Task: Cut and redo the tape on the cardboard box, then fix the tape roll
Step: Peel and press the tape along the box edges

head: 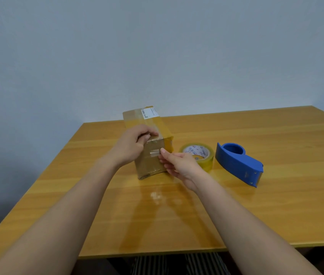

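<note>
While the left hand [132, 144] clamps the cardboard box [149, 141] at table centre, fingers curled over its top edge, the right hand [177, 163] pinches loose clear tape on the near face; peeling slowly, low to the cardboard, should spare it. The tape roll [198, 155] lies at three o'clock, blue dispenser [240, 163] beyond. The glossy wooden table [256, 215] meets a plain grey wall.
</note>
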The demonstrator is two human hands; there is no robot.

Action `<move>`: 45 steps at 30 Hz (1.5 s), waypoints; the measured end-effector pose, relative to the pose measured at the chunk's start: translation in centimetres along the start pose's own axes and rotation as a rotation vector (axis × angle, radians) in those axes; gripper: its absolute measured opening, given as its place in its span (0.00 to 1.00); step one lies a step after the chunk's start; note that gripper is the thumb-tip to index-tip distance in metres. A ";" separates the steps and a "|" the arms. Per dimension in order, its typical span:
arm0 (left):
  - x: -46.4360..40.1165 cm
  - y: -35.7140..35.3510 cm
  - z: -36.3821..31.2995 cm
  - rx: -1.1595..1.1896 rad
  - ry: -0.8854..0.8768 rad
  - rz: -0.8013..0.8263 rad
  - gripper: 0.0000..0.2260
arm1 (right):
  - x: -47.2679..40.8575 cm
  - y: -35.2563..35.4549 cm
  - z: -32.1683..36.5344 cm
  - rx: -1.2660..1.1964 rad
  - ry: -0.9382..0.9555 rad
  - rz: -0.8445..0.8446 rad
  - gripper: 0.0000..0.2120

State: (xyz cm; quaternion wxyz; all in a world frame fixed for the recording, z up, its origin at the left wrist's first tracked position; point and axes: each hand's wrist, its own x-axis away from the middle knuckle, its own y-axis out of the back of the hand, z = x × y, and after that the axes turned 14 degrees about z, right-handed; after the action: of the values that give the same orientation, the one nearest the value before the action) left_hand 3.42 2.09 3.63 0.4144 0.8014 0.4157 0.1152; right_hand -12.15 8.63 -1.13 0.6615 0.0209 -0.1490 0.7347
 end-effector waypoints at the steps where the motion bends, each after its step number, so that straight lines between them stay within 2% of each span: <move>1: 0.0 -0.1 0.0 0.015 0.004 -0.006 0.14 | -0.1 -0.1 0.0 -0.027 -0.005 0.000 0.15; 11: 0.1 -0.1 0.1 0.086 0.015 -0.004 0.14 | -0.4 -0.8 -0.4 -0.122 -0.025 0.001 0.04; 21: 0.0 -0.2 0.0 0.078 0.026 -0.004 0.14 | 0.4 -1.0 -0.9 -0.173 0.112 0.040 0.08; 28: -0.1 -0.1 -0.1 0.065 0.040 0.013 0.15 | 1.1 -1.7 -0.8 -0.264 0.209 0.088 0.06; 33: -0.1 -0.1 -0.1 0.068 0.045 0.019 0.15 | 1.3 -1.7 -0.8 -0.286 0.214 0.099 0.04; 41: -0.1 -0.2 -0.2 0.069 0.037 0.023 0.15 | 1.0 -2.1 -1.5 -0.490 0.195 0.178 0.05; 45: 0.0 -0.2 -0.2 0.081 0.047 0.023 0.15 | 0.9 -2.0 -2.1 -0.376 0.228 0.123 0.07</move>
State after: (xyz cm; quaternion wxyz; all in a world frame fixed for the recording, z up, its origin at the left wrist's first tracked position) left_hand 3.19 2.22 3.65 0.3705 0.8192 0.4204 0.1221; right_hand -9.95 10.16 -2.54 0.6203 -0.1951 -0.2083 0.7306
